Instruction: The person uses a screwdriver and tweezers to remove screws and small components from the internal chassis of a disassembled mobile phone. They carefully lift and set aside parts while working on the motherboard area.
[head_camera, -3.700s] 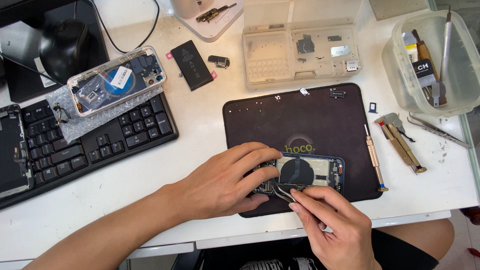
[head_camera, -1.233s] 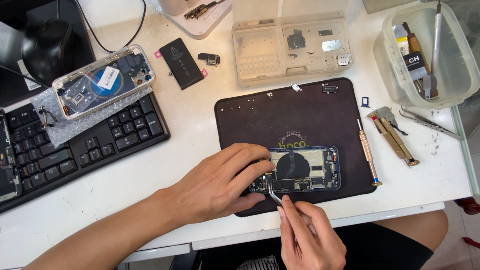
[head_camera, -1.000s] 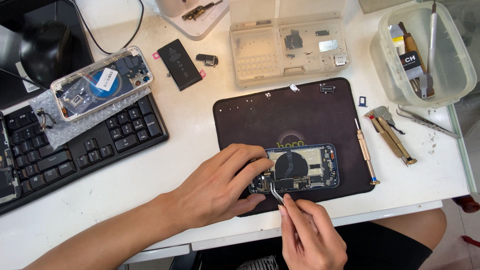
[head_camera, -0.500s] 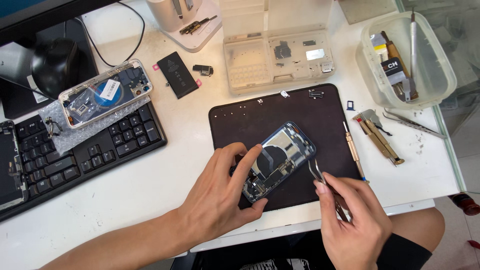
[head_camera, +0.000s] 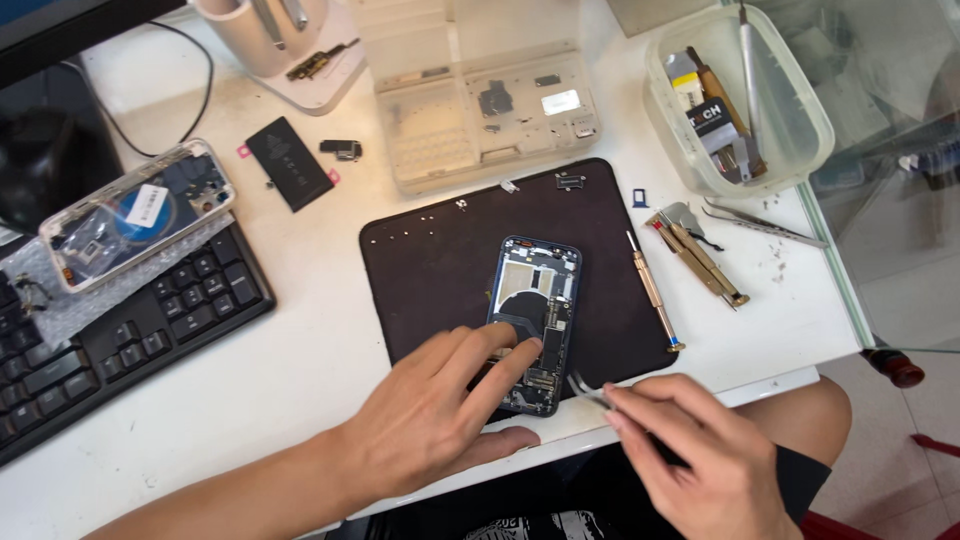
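Fingers of the left hand (head_camera: 440, 410) lie spread on the opened phone (head_camera: 533, 320), hiding its lower left part. Right hand (head_camera: 700, 450), at the counter's (head_camera: 300, 330) near edge, pinches tweezers (head_camera: 590, 392); a screwdriver (head_camera: 655, 295) lies beside the phone.

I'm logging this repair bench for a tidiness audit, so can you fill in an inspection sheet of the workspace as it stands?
Surface: white table with a dark rubber work mat.
Job's things: opened blue-framed phone lying upright on the mat; thin metal tweezers.
Clutter: black flat battery, second opened phone on bubble wrap, clear parts tray, clear plastic tub of tools, brass-handled screwdriver, black keyboard.
Hands: left hand presses fingers on the phone's lower half; right hand grips the tweezers beside it.
Cables: black cable at top left.
Surroundings: glass panel at right.
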